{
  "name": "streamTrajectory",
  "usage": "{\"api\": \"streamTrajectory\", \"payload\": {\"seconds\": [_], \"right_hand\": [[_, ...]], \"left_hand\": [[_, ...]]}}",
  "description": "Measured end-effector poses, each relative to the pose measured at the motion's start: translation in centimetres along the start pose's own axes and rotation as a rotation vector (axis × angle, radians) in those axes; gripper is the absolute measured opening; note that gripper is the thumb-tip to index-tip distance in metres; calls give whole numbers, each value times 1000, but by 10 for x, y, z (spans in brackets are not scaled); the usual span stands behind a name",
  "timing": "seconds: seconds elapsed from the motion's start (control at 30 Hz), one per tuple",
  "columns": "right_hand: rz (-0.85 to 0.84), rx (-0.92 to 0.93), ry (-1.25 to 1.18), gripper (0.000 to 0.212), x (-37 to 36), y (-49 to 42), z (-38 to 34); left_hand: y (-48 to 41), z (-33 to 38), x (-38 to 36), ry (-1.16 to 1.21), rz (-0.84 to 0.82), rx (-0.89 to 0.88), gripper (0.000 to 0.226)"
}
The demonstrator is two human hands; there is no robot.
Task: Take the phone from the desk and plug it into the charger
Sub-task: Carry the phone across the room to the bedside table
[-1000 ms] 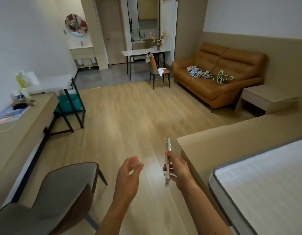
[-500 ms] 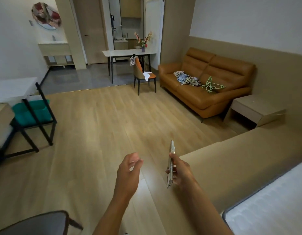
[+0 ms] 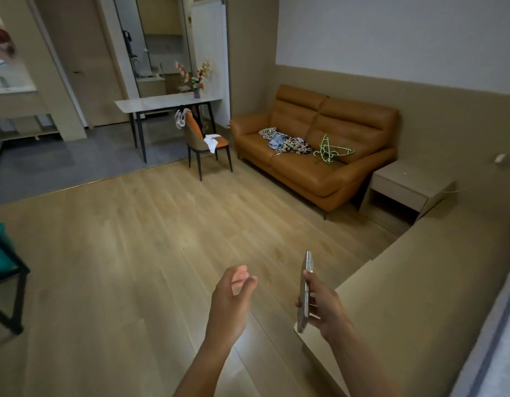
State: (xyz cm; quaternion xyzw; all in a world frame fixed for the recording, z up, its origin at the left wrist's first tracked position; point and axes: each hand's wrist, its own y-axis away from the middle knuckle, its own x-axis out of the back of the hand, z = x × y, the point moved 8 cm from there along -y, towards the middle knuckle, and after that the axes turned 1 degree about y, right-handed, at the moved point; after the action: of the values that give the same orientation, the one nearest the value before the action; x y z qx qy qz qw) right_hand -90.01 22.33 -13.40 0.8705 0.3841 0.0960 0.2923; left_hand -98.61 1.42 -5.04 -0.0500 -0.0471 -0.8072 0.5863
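My right hand grips the phone, a slim pale-edged slab held upright and edge-on to the camera, over the wooden floor beside the bed frame. My left hand hovers a little to the left of it, empty, fingers loosely curled and apart. At the far right, a small white charger sits on the wall above the bedside table, and a thin pale cable hangs by the table's right edge. The desk is out of view.
A beige bed frame with a mattress edge fills the right. An orange sofa holds clothes and green hangers. A dining chair and white table stand at the back. A black-framed stand with a teal bin is at left.
The view has swung right: the desk and grey chair have left the frame, and the sofa and bedside table have come closer. My right hand keeps holding the phone; the left stays empty.
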Motion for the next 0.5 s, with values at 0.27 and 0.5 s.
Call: {"api": "streamTrajectory", "payload": {"seconds": [0.27,0.5], "right_hand": [[125,-6,-124,43,-37,-185,-97],[202,-7,-189,45,-46,-314,-210]], "left_hand": [[-229,-9,-46,-32,-111,-24,21],[-408,5,-125,-13,-215,-7,17]]}}
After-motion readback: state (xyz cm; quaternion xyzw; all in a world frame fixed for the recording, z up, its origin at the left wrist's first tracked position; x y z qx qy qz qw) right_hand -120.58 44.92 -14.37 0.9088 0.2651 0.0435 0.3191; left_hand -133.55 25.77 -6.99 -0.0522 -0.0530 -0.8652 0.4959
